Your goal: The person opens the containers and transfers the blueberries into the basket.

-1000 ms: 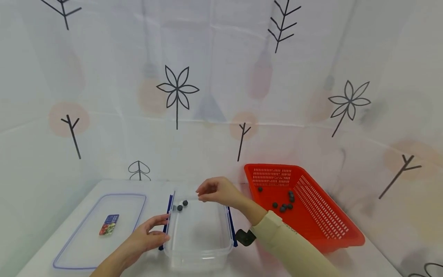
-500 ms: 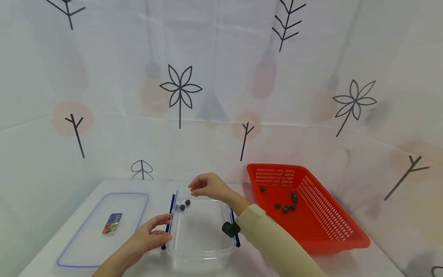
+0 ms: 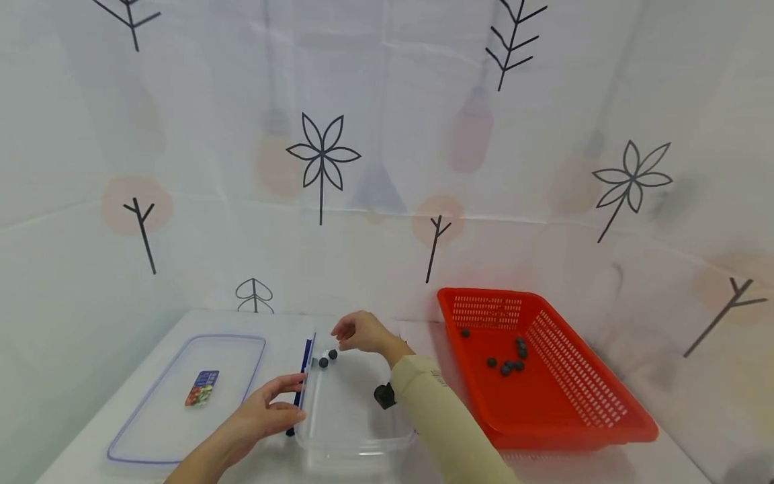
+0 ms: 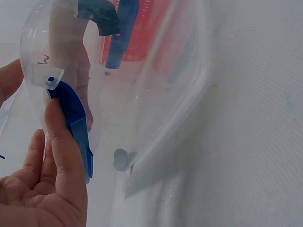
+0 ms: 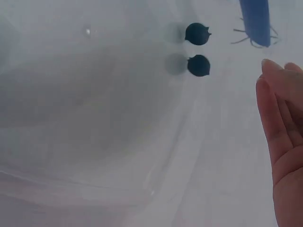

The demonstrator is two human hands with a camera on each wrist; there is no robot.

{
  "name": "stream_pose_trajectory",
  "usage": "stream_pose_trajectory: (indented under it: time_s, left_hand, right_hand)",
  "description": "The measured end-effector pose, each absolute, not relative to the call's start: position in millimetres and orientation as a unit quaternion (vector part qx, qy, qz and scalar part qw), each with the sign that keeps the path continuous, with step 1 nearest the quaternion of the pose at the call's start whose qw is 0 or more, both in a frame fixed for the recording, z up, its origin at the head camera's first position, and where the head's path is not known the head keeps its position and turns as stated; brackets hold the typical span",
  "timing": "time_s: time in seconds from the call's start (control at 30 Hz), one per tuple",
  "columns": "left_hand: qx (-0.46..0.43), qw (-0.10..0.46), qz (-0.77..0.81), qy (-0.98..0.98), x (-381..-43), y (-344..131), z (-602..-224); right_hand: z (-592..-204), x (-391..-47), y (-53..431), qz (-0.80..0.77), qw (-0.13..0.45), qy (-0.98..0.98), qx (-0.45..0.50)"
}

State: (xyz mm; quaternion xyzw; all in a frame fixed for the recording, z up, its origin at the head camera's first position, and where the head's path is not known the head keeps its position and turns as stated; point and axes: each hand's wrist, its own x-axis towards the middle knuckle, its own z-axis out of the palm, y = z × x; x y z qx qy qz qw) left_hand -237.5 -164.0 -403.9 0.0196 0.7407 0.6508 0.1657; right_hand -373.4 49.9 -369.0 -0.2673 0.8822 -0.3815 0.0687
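A clear plastic box (image 3: 353,430) with blue side latches (image 4: 78,127) stands in front of me. Two blueberries (image 3: 324,362) lie near its far left corner inside; the same blueberries (image 5: 199,65) appear in the right wrist view. My left hand (image 3: 263,413) rests against the box's left side, one finger along the latch and none curled round it. Over the far end of the box, near the blueberries, hovers my right hand (image 3: 363,333), its thumb and fingertips close together. Whether anything is between those fingertips is hidden.
A red basket (image 3: 568,440) to the right holds several more blueberries (image 3: 508,368). On the left the clear lid (image 3: 157,430) with a blue rim lies flat, bearing a colourful label (image 3: 201,388). A patterned cloth (image 3: 387,168) hangs behind the table.
My right hand has moved left over the box, then lowered toward the far left corner. The left hand keeps its place on the box. The view has turned slightly left.
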Motion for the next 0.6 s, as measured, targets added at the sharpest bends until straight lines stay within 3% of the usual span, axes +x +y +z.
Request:
stream_pose_trajectory:
  time_s: [0.33,0.6]
  left_hand:
    - [0.027,0.168,0.663,0.729,-239.8,-165.9,-404.6]
    - [0.027,0.164,0.663,0.73,-237.7,-164.6,-404.7]
  right_hand:
    - [-386.9,-385.8,40.9,-0.253,0.076,0.924,-0.276]
    - [-391.9,-386.6,39.1,-0.195,0.126,0.93,-0.283]
